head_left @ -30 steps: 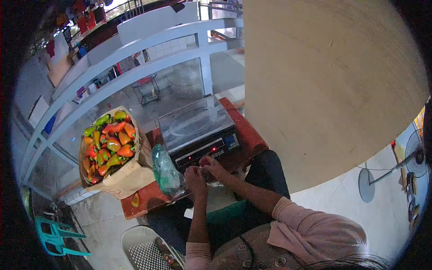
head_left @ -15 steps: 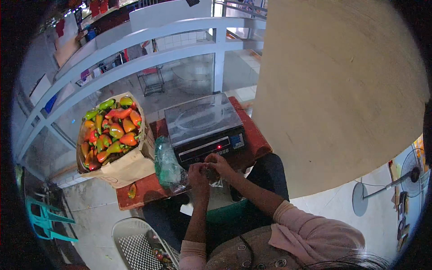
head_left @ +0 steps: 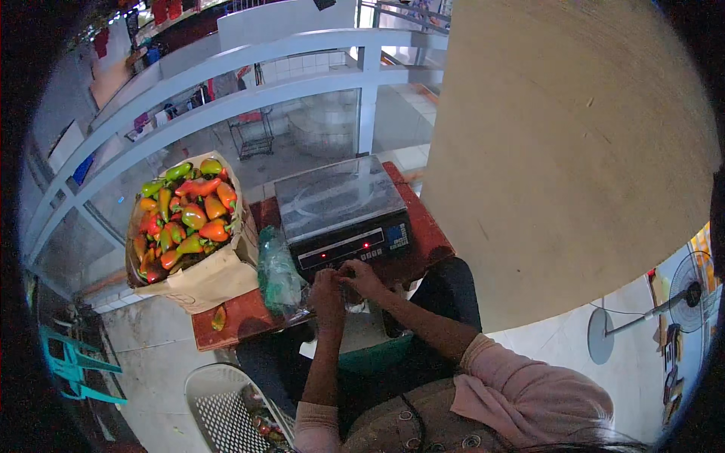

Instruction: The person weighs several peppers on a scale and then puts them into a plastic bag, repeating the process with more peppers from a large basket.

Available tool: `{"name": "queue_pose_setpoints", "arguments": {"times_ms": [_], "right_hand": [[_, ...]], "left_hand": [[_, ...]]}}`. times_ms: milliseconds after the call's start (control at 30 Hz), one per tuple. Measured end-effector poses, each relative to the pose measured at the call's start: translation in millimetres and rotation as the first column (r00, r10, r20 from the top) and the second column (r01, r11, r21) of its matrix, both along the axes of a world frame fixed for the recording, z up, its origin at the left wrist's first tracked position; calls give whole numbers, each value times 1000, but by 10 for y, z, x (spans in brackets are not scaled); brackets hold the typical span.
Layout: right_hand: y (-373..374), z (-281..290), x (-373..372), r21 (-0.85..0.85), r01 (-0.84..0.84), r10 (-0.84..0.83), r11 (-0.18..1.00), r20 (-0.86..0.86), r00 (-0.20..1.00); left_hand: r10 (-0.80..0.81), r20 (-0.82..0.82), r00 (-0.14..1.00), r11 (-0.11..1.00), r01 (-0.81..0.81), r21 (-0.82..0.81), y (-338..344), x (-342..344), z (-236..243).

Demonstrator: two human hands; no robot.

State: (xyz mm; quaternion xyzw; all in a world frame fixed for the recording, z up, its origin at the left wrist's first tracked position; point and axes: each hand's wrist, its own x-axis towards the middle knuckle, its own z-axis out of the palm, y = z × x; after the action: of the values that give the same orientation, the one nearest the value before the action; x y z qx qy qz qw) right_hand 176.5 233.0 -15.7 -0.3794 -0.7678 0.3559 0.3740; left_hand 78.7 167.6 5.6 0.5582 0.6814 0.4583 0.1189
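Both my hands are closed and meet just in front of the scale's near edge. My left hand (head_left: 327,293) and my right hand (head_left: 364,279) pinch at what looks like the top of a small clear plastic bag (head_left: 355,305). Its contents are dark and mostly hidden under my fingers. Behind them stands a black digital scale (head_left: 351,248) with a flat clear-topped pan and small red lights. A bundle of clear and green plastic bags (head_left: 277,273) lies left of the scale, close to my left hand.
Left on the red wooden table (head_left: 249,311) is a paper-lined box (head_left: 215,285) full of red, orange and green peppers (head_left: 194,217). One loose pepper (head_left: 219,318) lies near the table edge. A white plastic basket (head_left: 202,392) with small packs sits below; a beige panel (head_left: 559,166) rises right.
My hands have drawn closer together and shifted slightly up and left, with the fingertips now meeting. The plastic below them shows less. An extra red light shows on the scale.
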Motion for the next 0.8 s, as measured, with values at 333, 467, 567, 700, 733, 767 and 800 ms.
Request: {"name": "queue_pose_setpoints", "arguments": {"times_ms": [333, 467, 567, 700, 733, 767, 800], "right_hand": [[-126, 182, 68, -172, 13, -3, 985, 56, 998], [-172, 229, 177, -73, 8, -10, 997, -24, 1000], [-193, 217, 245, 200, 170, -185, 965, 60, 981], [-342, 568, 376, 168, 120, -126, 979, 26, 992], [-380, 597, 390, 134, 115, -117, 984, 10, 993], [-429, 625, 423, 96, 104, -104, 990, 1, 995], [-458, 665, 478, 84, 78, -79, 993, 5, 997]], "left_hand": [[-54, -155, 987, 998, 58, 25, -1, 136, -240], [-42, -389, 920, 998, 59, 32, -54, 241, -163], [-113, -310, 944, 989, 79, -121, -24, 315, -22], [-215, -179, 960, 976, 216, -12, -147, 327, 113], [-195, -200, 960, 975, 212, 64, -213, 336, 145], [-177, -195, 965, 980, 191, 54, -281, 360, 246], [-207, -238, 949, 970, 230, 74, -315, 378, 360]]}}
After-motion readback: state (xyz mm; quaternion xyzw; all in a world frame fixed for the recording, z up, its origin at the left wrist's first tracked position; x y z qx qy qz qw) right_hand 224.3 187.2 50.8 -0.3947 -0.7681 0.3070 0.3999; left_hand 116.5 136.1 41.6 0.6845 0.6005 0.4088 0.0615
